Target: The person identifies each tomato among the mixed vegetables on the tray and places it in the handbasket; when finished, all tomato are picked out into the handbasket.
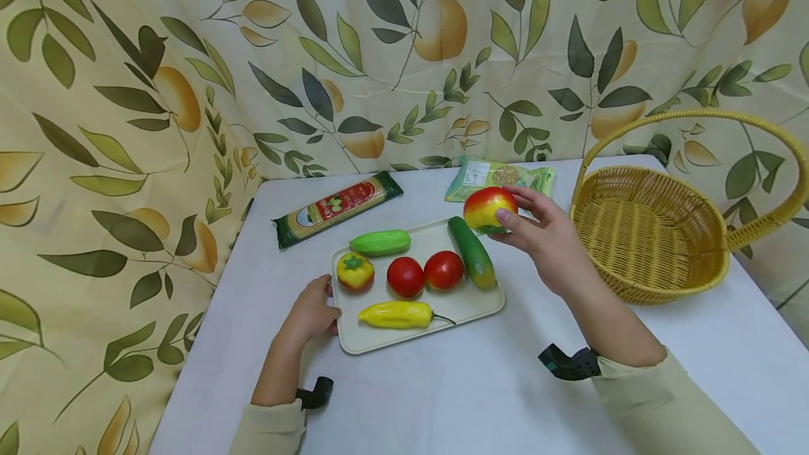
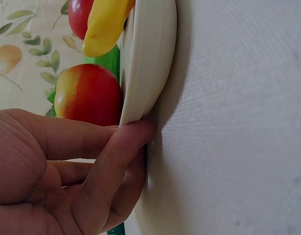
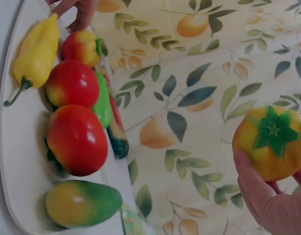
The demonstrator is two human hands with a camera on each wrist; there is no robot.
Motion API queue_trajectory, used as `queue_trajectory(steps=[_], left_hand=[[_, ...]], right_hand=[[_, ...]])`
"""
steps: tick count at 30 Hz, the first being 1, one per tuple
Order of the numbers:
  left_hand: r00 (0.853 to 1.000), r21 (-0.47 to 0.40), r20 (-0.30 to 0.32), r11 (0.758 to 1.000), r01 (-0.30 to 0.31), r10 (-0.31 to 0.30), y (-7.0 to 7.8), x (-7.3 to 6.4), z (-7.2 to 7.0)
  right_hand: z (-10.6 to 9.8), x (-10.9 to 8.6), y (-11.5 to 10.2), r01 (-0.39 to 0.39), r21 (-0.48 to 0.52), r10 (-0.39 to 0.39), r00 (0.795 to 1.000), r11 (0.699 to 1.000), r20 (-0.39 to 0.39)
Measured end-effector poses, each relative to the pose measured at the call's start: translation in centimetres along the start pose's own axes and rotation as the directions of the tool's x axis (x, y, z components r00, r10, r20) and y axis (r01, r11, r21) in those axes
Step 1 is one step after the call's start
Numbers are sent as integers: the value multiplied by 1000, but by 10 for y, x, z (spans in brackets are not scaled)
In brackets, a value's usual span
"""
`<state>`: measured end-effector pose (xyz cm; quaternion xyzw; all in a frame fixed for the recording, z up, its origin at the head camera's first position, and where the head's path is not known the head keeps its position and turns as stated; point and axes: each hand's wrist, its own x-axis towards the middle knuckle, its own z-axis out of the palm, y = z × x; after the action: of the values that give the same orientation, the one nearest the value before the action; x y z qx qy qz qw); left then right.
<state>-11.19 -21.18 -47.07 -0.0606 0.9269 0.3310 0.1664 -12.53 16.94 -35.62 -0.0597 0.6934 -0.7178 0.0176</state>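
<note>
My right hand holds a red-and-yellow tomato with a green star-shaped calyx, raised above the far right corner of a cream tray. In the right wrist view, thumb and fingers curl round the tomato's sides. At the tray's left end my left hand pinches the rim, its fingertips at the edge in the left wrist view. On the tray lie two red tomatoes, another red-and-yellow tomato, a yellow pepper, a light green vegetable and a dark green cucumber-like vegetable.
Behind the tray lies a long pasta packet. A green plastic bag sits at the table's back, partly behind the raised tomato. To the right stands a yellow wicker basket with a tall handle. Patterned cloth hangs behind the white table.
</note>
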Motion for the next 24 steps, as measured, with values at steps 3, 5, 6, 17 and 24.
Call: queue_trajectory(steps=[3, 5, 6, 17, 24], left_hand=[[1000, 0, -4, 1000, 2, -2, 0, 0, 0], [1000, -3, -6, 1000, 3, -3, 0, -1, 0], [1000, -5, -6, 1000, 3, -3, 0, 0, 0], [1000, 1, -3, 1000, -1, 1, -2, 2, 2], [1000, -2, -5, 1000, -8, 8, -1, 1, 0]], right_hand=[[-5, 1, -4, -17, 34, 18, 999, 999, -28], [-8, 2, -6, -23, 52, 25, 999, 998, -48], [-10, 2, -7, -25, 55, 28, 998, 998, -55], [-27, 5, -11, 12, 99, -2, 995, 995, -99], [-40, 7, -15, -8, 92, 22, 989, 996, -148]])
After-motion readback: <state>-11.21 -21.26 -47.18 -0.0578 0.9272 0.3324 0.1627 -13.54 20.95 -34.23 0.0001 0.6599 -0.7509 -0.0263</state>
